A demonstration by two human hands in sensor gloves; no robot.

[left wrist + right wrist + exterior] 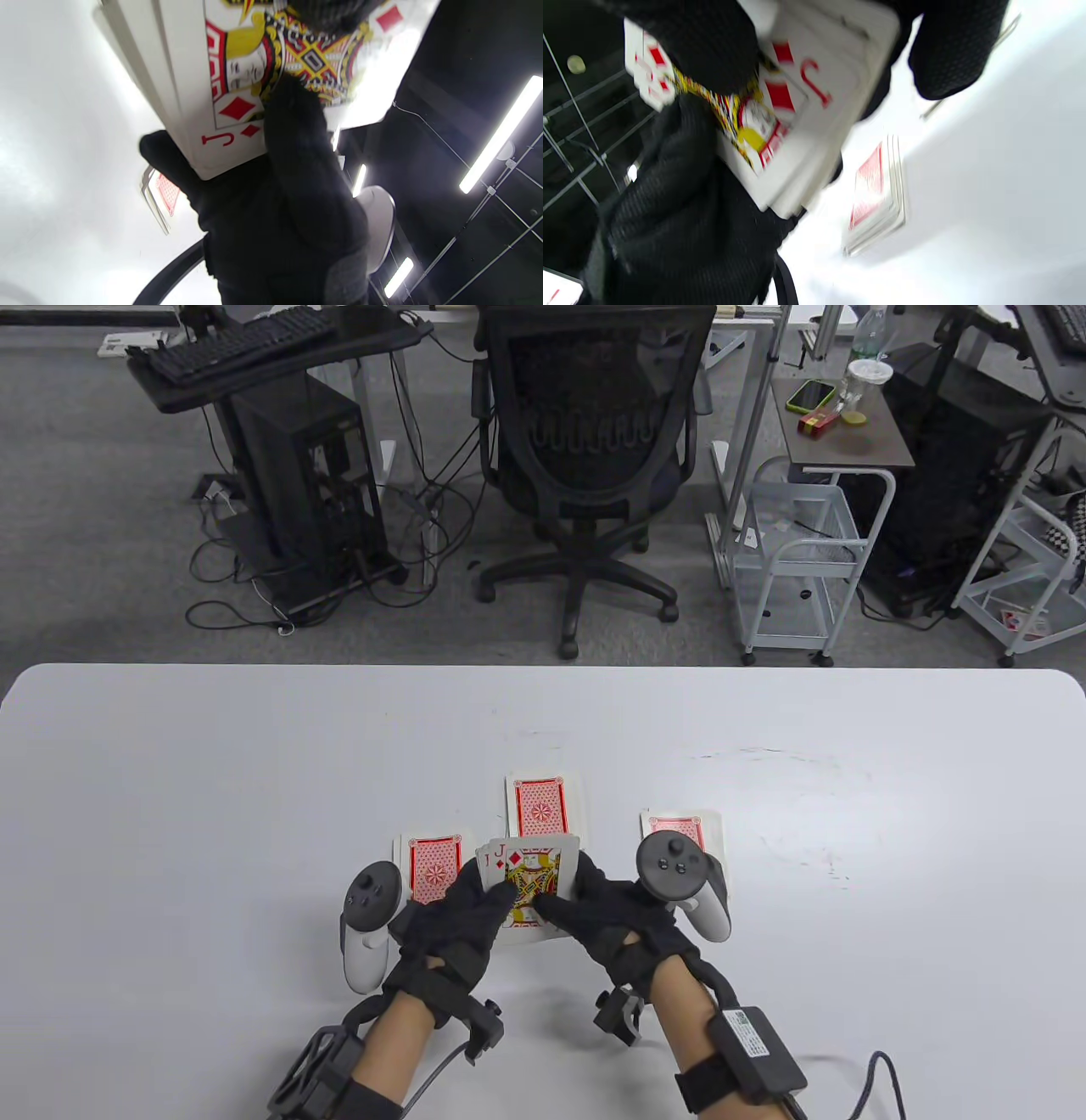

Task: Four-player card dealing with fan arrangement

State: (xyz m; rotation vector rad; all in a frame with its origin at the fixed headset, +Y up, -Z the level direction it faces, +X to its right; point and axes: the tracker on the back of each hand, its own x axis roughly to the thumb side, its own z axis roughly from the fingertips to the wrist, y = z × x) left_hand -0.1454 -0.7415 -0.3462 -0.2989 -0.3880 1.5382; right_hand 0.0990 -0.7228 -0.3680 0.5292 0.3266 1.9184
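Note:
Both gloved hands hold one packet of face-up cards [530,882] just above the table's near middle, slightly spread, with the jack of diamonds [254,76] on top. My left hand [467,908] grips the packet from the left, thumb [297,140] lying across the jack. My right hand [594,916] pinches it from the right, its thumb on the card face and its fingers [950,51] behind. Three face-down red-backed piles lie on the table: left pile [433,867], middle pile [543,806], and right pile [679,824], partly hidden by the right hand's tracker. One pile [878,190] shows in the right wrist view.
The white table [254,780] stretches wide to both sides and beyond the piles. Past its far edge stand a black office chair [585,432], a computer tower [305,475] with cables and a white cart [797,551].

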